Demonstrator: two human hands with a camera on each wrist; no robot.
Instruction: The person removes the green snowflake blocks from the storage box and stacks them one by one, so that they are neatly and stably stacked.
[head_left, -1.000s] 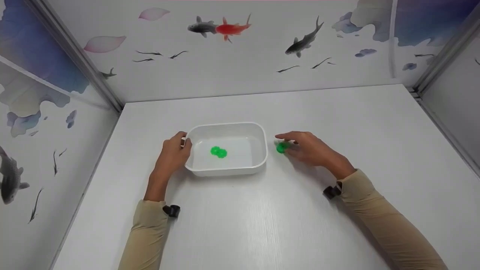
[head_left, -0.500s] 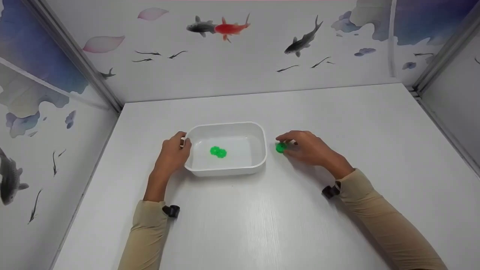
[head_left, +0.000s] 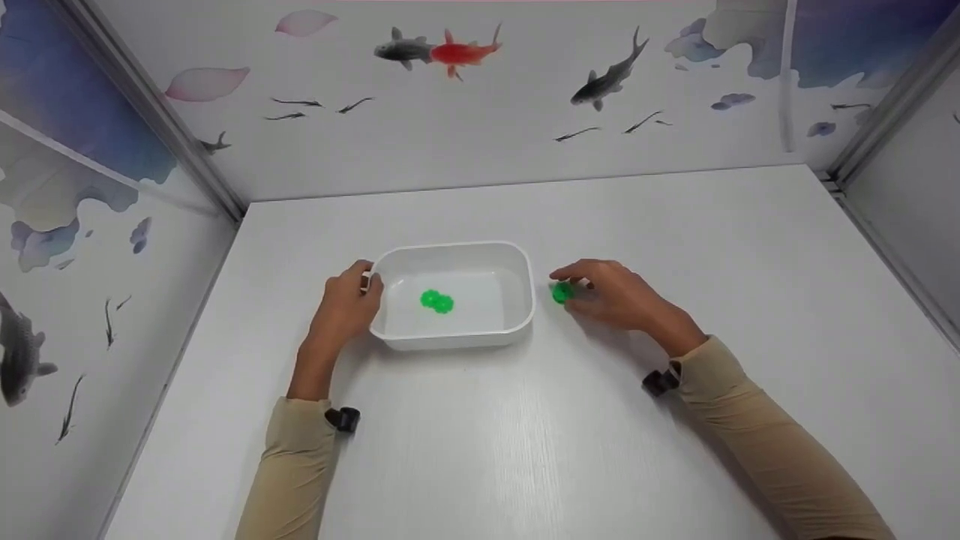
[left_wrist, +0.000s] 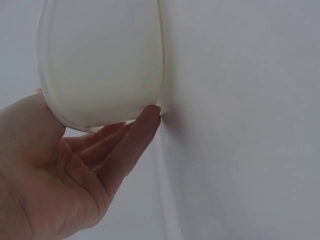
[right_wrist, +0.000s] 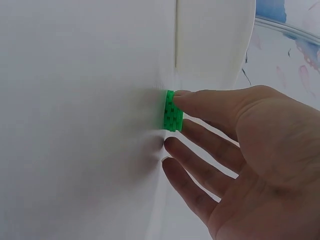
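Observation:
A white rectangular plastic tub (head_left: 452, 341) stands on the table, with rounded corners. My left hand (head_left: 346, 306) grips its left end. In the left wrist view, the fingers (left_wrist: 132, 137) reach down the tub's outer wall and the thumb lies at the rim. Two round, scalloped green pieces (head_left: 437, 301) lie touching on the tub floor. To the right of the tub, my right hand (head_left: 611, 295) pinches a small stack of green notched discs (right_wrist: 173, 112) between thumb and index finger, at the tabletop. The other fingers are spread below in the right wrist view.
The white table (head_left: 465, 435) ends at a back wall (head_left: 480, 142) printed with fish and petals. Side panels stand at left and right. A small black camera (head_left: 660, 382) sits on the right wrist, and another black camera (head_left: 345, 420) on the left.

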